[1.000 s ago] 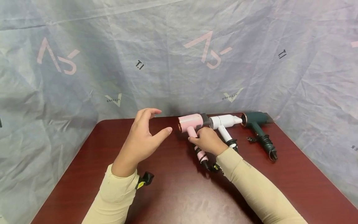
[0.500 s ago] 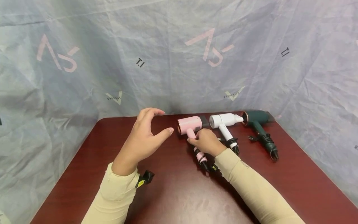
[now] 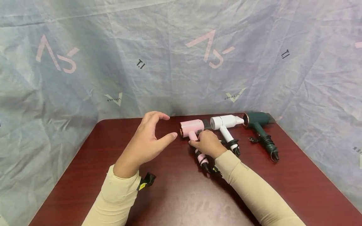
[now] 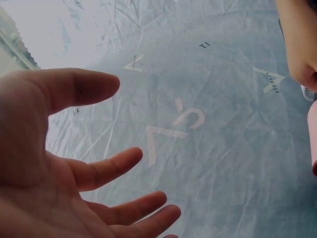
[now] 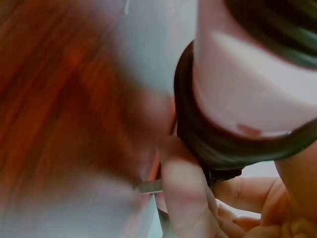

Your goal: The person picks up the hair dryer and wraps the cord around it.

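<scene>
My right hand (image 3: 208,143) grips the handle of a pink hair dryer (image 3: 192,127) on the table. The dryer's barrel has a copper-coloured rear ring and a dark nozzle pointing right, and black cord winds round its lower handle. In the right wrist view, the pink handle (image 5: 247,89) with its black cord looms close, beside my fingers (image 5: 185,188). My left hand (image 3: 144,147) hovers to the left of the dryer, thumb and fingers spread with nothing between them. The left wrist view shows its palm side, and the pink barrel (image 4: 313,136) at the right edge.
Right of the pink dryer lies a white hair dryer (image 3: 223,121), its nozzle at the rear opening of a dark green hair dryer (image 3: 258,119). Black cords wrap both handles. The reddish-brown table (image 3: 181,194) backs onto a grey cloth (image 3: 164,78).
My left hand has shifted slightly right, closer to the pink hair dryer. My right hand and the pink hair dryer have drawn very slightly toward me. The other dryers stay put.
</scene>
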Demonstrator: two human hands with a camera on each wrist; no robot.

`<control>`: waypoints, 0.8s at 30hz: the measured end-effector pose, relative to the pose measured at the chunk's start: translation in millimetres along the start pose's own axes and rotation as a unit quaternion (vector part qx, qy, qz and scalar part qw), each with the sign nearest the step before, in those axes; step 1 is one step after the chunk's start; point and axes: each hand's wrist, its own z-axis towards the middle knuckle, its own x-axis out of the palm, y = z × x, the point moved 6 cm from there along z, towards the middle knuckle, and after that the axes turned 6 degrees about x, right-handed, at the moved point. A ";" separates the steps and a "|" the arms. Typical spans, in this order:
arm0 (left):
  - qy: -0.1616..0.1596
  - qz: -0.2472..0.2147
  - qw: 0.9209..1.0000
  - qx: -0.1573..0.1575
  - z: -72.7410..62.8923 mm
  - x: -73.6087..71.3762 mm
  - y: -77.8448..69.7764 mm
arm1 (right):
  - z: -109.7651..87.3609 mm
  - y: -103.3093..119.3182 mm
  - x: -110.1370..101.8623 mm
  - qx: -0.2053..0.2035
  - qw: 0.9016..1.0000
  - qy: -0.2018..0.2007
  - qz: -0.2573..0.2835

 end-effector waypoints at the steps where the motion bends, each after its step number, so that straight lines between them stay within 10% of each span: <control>1: 0.001 0.000 1.000 0.000 0.0 0.6 0.4 | -0.2 -0.6 0.2 0.004 1.000 -0.001 -0.002; 24: 0.029 0.016 0.999 0.008 -2.3 9.0 -0.9 | -7.9 -4.1 -9.5 0.043 0.999 0.004 -0.026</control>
